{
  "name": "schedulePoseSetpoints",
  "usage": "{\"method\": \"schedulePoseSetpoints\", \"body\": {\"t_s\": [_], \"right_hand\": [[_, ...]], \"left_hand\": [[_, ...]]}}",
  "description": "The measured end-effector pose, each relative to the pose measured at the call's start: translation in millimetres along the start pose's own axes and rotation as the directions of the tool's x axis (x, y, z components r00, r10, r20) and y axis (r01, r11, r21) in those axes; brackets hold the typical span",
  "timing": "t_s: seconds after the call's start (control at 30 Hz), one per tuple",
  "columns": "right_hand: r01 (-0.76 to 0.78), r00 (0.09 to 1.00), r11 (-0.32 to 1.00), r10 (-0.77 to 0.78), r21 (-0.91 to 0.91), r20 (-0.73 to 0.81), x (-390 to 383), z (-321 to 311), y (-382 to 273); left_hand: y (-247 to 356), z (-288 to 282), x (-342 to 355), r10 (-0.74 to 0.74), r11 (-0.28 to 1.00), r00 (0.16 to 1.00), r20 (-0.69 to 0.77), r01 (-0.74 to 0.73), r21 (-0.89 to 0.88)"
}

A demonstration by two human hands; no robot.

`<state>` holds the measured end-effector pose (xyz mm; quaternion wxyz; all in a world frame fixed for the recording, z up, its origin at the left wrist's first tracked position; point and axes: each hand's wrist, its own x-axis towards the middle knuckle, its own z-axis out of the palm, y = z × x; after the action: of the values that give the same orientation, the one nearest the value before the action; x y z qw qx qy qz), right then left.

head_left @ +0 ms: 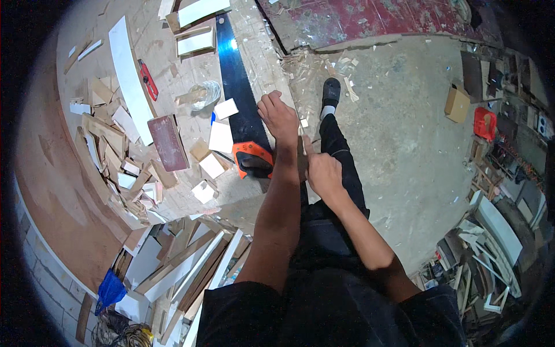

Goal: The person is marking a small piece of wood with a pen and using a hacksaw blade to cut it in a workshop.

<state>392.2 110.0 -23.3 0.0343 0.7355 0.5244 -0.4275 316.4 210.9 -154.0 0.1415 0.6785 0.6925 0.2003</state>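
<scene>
My left hand is closed at the right edge of the worktable, its fingers curled beside the toothed edge of a handsaw. What those fingers press on is hidden. The saw lies flat, its orange and black handle toward me. My right hand is closed lower down, just off the table edge, around something I cannot make out; a thin, narrow shape runs up from it toward my left hand. Left of the saw lie a white square block, a larger white piece and a clear round container.
A maroon block, red-handled pliers and a long white strip lie on the table. Wood offcuts heap at the left. Boards stand below the table. A red container sits at the far right.
</scene>
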Motion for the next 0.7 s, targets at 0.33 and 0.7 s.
{"method": "schedulePoseSetpoints", "body": {"t_s": [0.33,0.7], "right_hand": [[0.021,0.999,1.0,-0.021,0.009,-0.028,9.3,17.4,2.5],[0.061,0.995,0.998,-0.063,-0.023,-0.081,22.3,18.9,13.4]], "left_hand": [[0.3,3.1,1.5,0.002,1.0,1.0,-0.021,-0.002,0.008],[3.7,3.5,2.3,0.008,0.999,1.0,-0.003,-0.008,0.032]]}}
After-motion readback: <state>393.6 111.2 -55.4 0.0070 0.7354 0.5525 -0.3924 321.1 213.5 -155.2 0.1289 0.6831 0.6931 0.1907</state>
